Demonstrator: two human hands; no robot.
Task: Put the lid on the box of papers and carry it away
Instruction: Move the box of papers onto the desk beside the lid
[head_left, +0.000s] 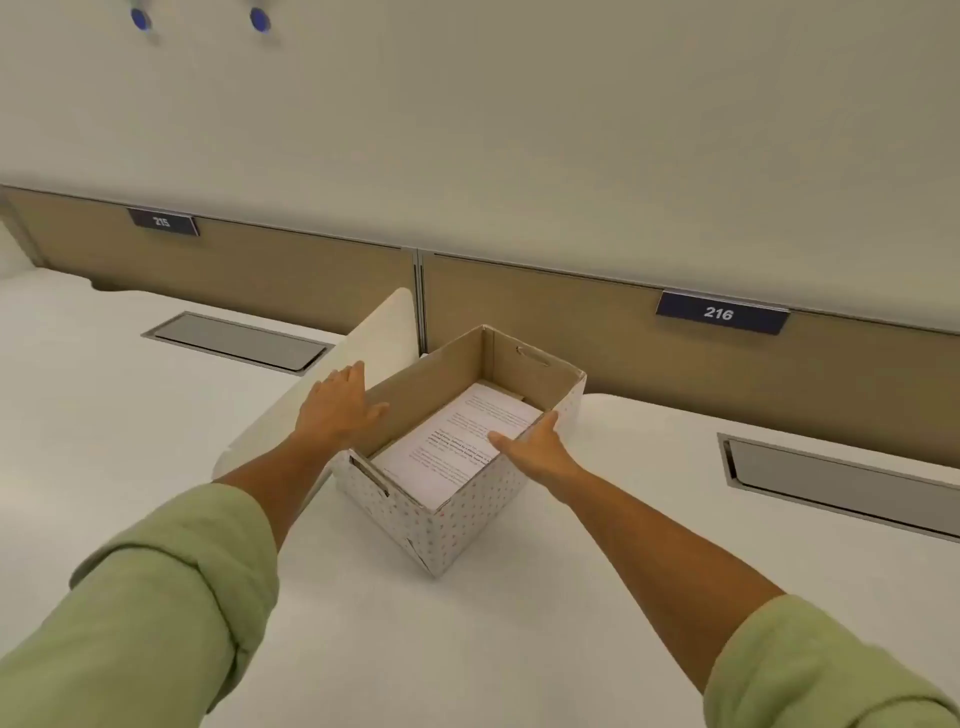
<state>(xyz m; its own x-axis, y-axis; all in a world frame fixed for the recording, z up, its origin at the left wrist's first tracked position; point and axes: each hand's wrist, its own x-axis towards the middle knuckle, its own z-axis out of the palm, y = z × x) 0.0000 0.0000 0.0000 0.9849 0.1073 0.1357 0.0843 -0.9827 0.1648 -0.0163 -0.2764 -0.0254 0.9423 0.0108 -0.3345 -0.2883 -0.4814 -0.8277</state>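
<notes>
Both hands, left (340, 402) and right (535, 441), lay open on the rims of the unlidded box (457, 514) of papers (457, 441), mid-desk (156, 415).

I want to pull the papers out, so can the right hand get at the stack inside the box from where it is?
Probably yes. The box is open, with no lid over it, and the right hand is already at its right rim, thumb over the papers. Nothing sits between them; it only has to dip down inside.

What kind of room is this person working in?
Probably a shared office or study hall with numbered desks. Number plates 215 and 216 sit on the back partition, a low divider splits the white desk, and flush cable hatches are set into it.
</notes>
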